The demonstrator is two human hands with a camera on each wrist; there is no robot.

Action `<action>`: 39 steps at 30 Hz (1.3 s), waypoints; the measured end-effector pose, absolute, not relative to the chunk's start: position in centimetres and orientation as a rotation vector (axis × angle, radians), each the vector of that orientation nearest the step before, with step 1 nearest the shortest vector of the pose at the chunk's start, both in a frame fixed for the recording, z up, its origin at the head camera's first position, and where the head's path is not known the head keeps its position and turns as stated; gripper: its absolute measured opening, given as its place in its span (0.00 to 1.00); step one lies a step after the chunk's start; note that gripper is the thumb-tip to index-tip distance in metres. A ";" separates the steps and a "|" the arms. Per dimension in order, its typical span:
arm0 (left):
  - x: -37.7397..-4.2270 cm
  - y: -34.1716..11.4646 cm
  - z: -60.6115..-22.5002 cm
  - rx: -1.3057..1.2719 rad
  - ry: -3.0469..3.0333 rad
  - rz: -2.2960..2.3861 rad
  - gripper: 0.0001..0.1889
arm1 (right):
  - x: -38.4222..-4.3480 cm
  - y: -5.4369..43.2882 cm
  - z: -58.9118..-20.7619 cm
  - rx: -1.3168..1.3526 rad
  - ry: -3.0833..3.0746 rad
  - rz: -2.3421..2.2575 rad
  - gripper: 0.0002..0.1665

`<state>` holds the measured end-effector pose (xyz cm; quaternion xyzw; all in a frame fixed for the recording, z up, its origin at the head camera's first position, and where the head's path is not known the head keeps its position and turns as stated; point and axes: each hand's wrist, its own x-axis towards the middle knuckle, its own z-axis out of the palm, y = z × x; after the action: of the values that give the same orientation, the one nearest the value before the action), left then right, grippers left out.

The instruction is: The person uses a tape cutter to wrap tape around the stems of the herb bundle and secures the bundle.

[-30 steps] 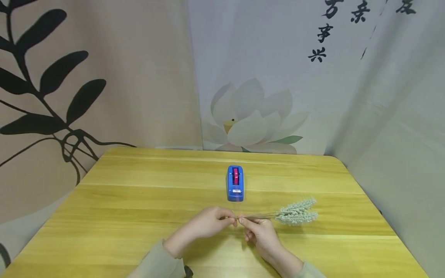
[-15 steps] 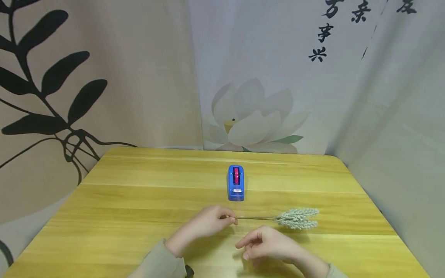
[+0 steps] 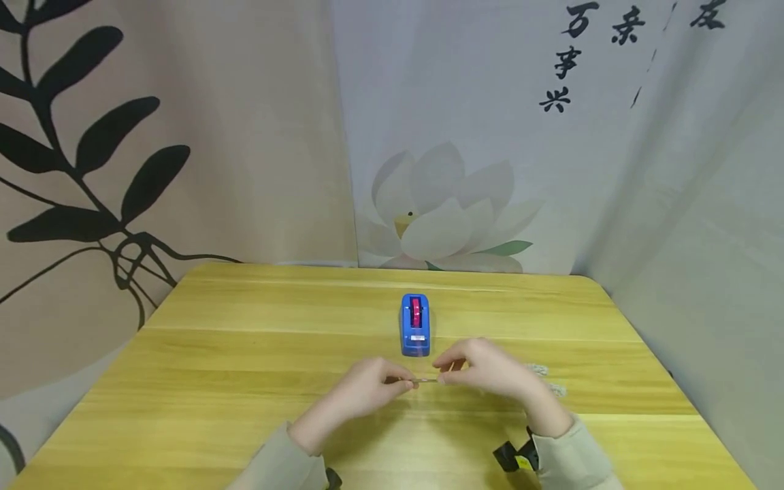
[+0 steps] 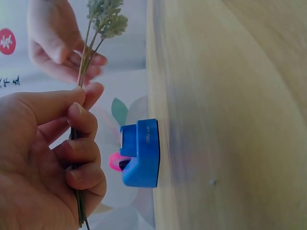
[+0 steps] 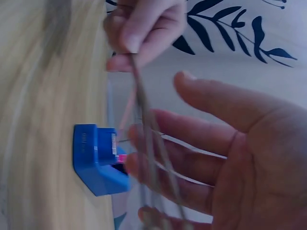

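Observation:
My left hand (image 3: pixel 367 386) grips the lower stems of a bunch of dried flowers (image 4: pixel 106 17), thumb and fingers curled round them in the left wrist view. Pale green heads point to the right; in the head view my right hand (image 3: pixel 486 371) covers most of the bunch. In the right wrist view the right fingers (image 5: pixel 192 136) lie loosely behind the stems (image 5: pixel 148 139), and the thumb stands apart from them. Just beyond both hands sits a blue tape dispenser (image 3: pixel 415 344) with a pink roll. A faint pinkish strip (image 5: pixel 127 110) runs between dispenser and left hand.
Everything is over a yellow wood-grain table (image 3: pixel 245 340). Printed curtains (image 3: pixel 257 136) hang behind its far edge and along its sides. A black wrist mount (image 3: pixel 517 454) shows under the right sleeve.
My right hand has let go of the stems, dropped toward me, then risen over the bunch on its far side. The left hand keeps its hold in nearly the same place.

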<state>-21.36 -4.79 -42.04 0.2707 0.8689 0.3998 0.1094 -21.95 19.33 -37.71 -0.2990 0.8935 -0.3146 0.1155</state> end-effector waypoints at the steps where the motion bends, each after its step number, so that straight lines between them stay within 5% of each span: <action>1: -21.4 -4.8 -42.0 0.792 2.566 1.173 0.09 | -22.2 19.2 -37.9 -0.900 2.588 -0.912 0.16; 21: -21.3 -4.7 -42.4 0.794 2.636 1.146 0.11 | -22.9 18.2 -40.4 -0.893 2.650 -0.925 0.01; 39: -22.4 -4.9 -41.7 0.925 2.589 1.043 0.08 | -23.8 19.1 -40.2 -0.833 2.403 -1.034 0.09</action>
<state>-22.37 -4.92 -41.67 0.3129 0.8760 0.3530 0.1006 -23.84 19.12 -40.25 -0.2976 0.8582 -0.3692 0.1967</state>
